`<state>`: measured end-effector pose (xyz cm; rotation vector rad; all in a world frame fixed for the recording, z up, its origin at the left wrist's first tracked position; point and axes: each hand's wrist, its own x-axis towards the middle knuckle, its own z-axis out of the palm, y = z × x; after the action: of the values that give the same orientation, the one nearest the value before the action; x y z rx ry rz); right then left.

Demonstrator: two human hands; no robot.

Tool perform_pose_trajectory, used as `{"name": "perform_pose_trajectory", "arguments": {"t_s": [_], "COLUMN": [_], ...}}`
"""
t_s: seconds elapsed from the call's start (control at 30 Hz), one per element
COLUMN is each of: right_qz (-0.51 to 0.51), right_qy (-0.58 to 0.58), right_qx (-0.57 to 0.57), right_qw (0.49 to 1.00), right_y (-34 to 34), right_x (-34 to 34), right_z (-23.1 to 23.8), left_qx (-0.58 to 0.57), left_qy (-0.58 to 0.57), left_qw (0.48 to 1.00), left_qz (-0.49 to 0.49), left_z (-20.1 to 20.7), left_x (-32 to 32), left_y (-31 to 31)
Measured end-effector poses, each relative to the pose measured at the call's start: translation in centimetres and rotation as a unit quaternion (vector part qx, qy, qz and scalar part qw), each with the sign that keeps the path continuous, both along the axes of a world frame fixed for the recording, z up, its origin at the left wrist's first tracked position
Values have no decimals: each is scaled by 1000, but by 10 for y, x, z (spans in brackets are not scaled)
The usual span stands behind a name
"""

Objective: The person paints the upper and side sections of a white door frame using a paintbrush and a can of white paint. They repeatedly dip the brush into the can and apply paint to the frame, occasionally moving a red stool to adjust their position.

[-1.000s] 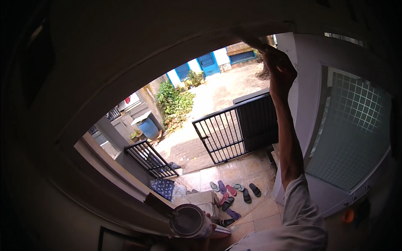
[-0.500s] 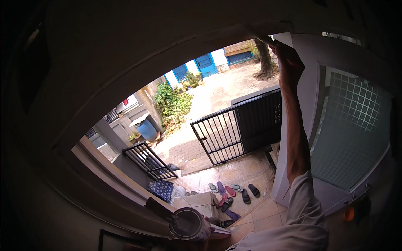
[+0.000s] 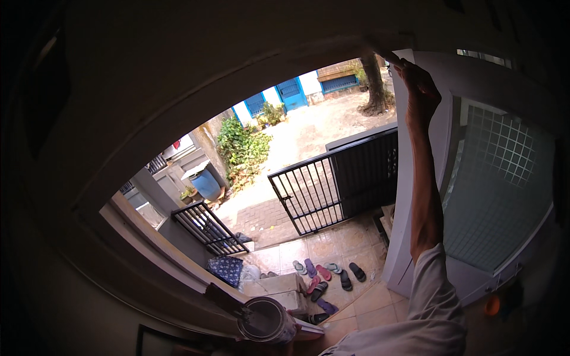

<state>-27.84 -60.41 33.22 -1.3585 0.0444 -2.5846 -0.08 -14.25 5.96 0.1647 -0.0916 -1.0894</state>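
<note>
My right arm is stretched up along the white door post, and my right hand (image 3: 420, 88) is closed around the thin, pale handle of what looks like a paintbrush (image 3: 389, 57). Its far end meets the underside of the dark beam (image 3: 332, 50) over the doorway, where shadow hides the bristles. Low in the view, a round paint can (image 3: 268, 319) with grey-looking paint inside is held up by my left hand (image 3: 296, 326), mostly hidden behind it. A dark, flat tool (image 3: 227, 300), perhaps a wide brush, rests across the can's left rim.
Several sandals (image 3: 320, 289) lie on the tiled floor beyond the doorway, beside a pale block-like step (image 3: 276, 288). A black metal gate (image 3: 306, 196) stands farther out. On the right is a door with a frosted glass pane (image 3: 493, 178); the door frame (image 3: 160, 237) runs along the left.
My right hand has shifted slightly right and down, drawing the brush along the beam to the right. The can remains in my left hand, almost unmoved.
</note>
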Motion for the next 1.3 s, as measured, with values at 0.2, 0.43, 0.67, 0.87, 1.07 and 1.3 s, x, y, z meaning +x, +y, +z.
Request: {"name": "perform_pose_trajectory", "arguments": {"t_s": [0.2,0.43,0.67,0.87,1.07,1.3], "right_qz": [4,-22,-21,-8,73,227], "right_qy": [8,17,50,72,92,-26], "right_qx": [10,10,-8,-16,-37,46], "right_qw": [1000,1000,999,997,992,972], "right_y": [57,83,119,126,148,121], "right_x": [45,71,91,102,107,70], "right_z": [2,-1,5,2,7,8], "left_qx": [0,-3,-2,-1,-4,-4], "left_qy": [7,11,11,14,18,15], "left_qw": [1000,1000,1000,1000,1000,1000], "left_qz": [-1,-2,-1,1,-11,-14], "left_z": [-1,-3,-4,-6,-7,-7], "left_x": [-1,-2,-1,0,-1,-1], "left_y": [0,0,2,2,1,3]}}
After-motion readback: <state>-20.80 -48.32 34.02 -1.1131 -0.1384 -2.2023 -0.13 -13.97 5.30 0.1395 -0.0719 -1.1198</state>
